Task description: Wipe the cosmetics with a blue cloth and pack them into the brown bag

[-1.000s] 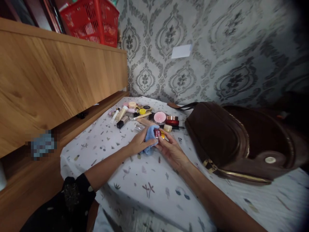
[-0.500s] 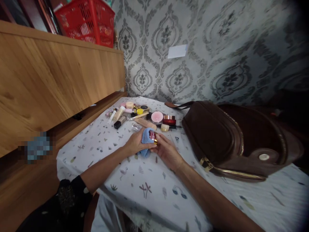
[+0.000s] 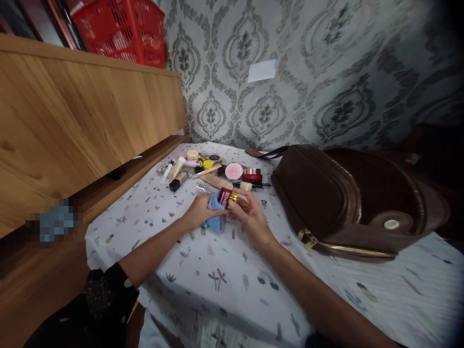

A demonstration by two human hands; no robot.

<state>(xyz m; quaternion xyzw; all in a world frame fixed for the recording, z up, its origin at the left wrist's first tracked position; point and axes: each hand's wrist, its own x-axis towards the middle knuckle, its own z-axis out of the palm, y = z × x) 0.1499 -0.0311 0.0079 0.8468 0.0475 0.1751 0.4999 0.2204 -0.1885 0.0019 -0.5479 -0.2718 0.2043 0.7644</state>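
Between my hands is a small dark red jar (image 3: 224, 197) with white lettering and a gold lid, held above the patterned cloth. My left hand (image 3: 200, 212) is closed around a blue cloth (image 3: 214, 221), which wraps the jar's left end. The fingers of my right hand (image 3: 252, 217) pinch the gold lid (image 3: 234, 198) on the other end. Just beyond lie several cosmetics: a pink round compact (image 3: 234, 171), a red jar with a shiny lid (image 3: 253, 175), a small cream pot (image 3: 245, 186), a brush (image 3: 206, 171) and a black-capped bottle (image 3: 178, 181).
A brown leather bag (image 3: 311, 193) lies unzipped on the right of the white printed cloth (image 3: 228, 261). Along the left runs a wooden cabinet (image 3: 90, 111) with a red basket (image 3: 123, 34) on top. The patterned wall (image 3: 217, 63) closes off the back.
More of the red jar now shows out of the blue cloth, with its gold lid exposed to the right. My right fingers have shifted onto the lid. The view has tilted slightly.
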